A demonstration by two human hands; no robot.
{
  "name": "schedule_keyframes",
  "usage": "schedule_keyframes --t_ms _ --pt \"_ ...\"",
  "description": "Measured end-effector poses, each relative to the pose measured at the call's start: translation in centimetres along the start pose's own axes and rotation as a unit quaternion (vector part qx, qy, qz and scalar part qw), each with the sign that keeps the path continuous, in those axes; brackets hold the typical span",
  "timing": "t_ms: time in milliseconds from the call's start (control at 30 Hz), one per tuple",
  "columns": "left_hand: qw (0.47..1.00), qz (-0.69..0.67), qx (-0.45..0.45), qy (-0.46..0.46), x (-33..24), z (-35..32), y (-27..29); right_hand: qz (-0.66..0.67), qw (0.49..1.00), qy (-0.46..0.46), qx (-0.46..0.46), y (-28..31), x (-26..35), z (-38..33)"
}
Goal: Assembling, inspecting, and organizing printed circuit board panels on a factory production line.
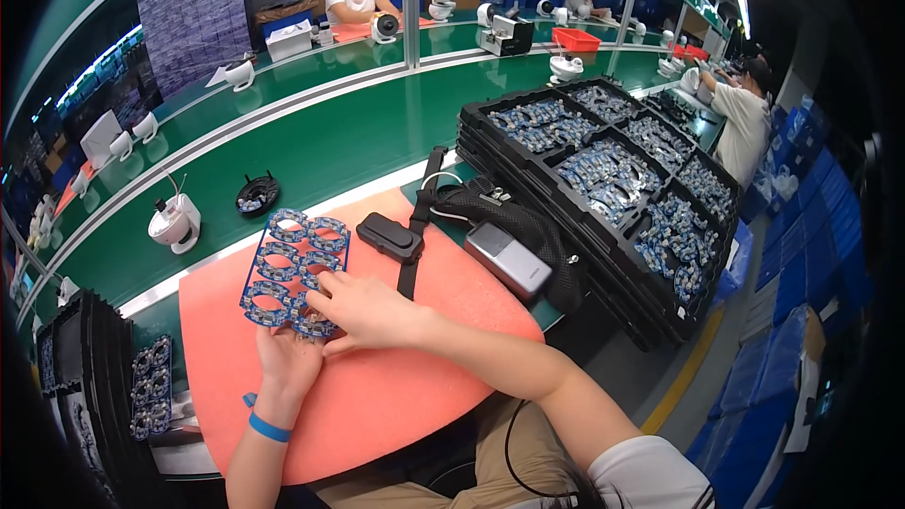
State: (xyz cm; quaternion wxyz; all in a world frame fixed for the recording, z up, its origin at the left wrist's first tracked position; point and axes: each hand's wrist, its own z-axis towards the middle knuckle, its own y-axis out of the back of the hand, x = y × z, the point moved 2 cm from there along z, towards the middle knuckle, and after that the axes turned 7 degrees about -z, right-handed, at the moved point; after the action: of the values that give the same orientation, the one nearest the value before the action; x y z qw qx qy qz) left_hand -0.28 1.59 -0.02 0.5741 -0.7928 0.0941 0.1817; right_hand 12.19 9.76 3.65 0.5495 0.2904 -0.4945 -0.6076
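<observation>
A blue panel of several joined ring-shaped circuit boards (pixel 285 275) is held tilted over a pink foam mat (pixel 377 415). From below, my left hand (pixel 288 358) supports the panel's near end, palm up, its fingers mostly hidden under the boards. My right hand (pixel 372 309) reaches in from the right, its fingers closed on the near right boards of the same panel. A blue band circles my left wrist. Just beyond the panel, a round black part (pixel 257 196) with small components inside lies on the green conveyor, near a white camera unit (pixel 176 223) with wires sticking up.
Black trays (pixel 528 170) filled with ring boards are stacked at the right. A power bank (pixel 509 259), a black pouch (pixel 561 259) and a strapped black device (pixel 390 238) lie at the mat's far edge. Another board panel (pixel 151 386) lies left beside black trays (pixel 102 349). Co-workers sit across the line.
</observation>
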Motion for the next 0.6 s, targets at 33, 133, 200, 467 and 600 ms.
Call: schedule_keyframes --t_ms 33,133,200,467,600 --pt "1.000 -0.002 0.002 -0.016 -0.1 0.1 0.2 -0.014 1.000 0.008 -0.009 -0.1 0.2 0.0" --pt "0.999 -0.004 -0.003 -0.036 -0.1 0.2 -0.1 -0.020 0.999 0.016 -0.022 0.0 0.3 0.1" --pt "0.999 -0.006 -0.009 -0.040 -0.1 0.1 -0.1 -0.013 0.999 0.016 -0.026 0.1 0.3 0.2" --pt "1.000 -0.014 0.002 -0.026 0.1 -0.3 -1.3 0.004 1.000 -0.007 -0.003 0.6 0.0 0.3" --pt "0.999 -0.021 -0.003 -0.025 -0.1 -0.4 -1.2 0.027 0.999 -0.002 -0.042 0.8 -0.3 0.6"
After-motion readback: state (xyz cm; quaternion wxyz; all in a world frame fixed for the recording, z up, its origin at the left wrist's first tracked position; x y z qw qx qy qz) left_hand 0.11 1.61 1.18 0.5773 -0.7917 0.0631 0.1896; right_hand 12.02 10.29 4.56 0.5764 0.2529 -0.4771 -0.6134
